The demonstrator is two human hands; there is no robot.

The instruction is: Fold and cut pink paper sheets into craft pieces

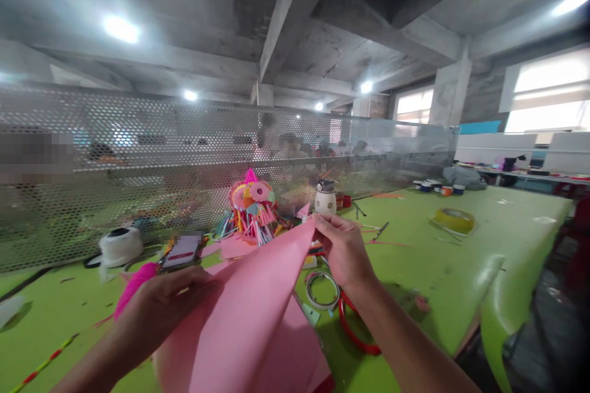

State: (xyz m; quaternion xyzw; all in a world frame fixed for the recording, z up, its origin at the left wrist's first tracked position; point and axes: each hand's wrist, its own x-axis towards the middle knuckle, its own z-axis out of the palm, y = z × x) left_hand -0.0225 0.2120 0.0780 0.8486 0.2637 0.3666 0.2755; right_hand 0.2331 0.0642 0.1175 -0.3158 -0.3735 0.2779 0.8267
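Between my hands a large sheet of pink paper (251,295) is held up, curved and tilted. My right hand (343,249) pinches its upper corner between thumb and fingers. At the sheet's left edge, my left hand (170,301) is closed on the paper, its fingertips partly hidden. More pink paper (299,344) lies beneath the raised sheet. Just behind my left hand is a bright pink bundle of yarn or cord (138,285). A roll of tape (322,290) and a red ring-shaped handle or roll (354,328) lie below my right hand.
A colourful tasselled paper craft (253,202) stands by the perforated metal screen (175,178). Nearby are a white bottle (325,198), a phone (183,250) and a white roll (121,247). Yellow tape (454,221) and small paint pots (428,186) sit on the green table (415,252).
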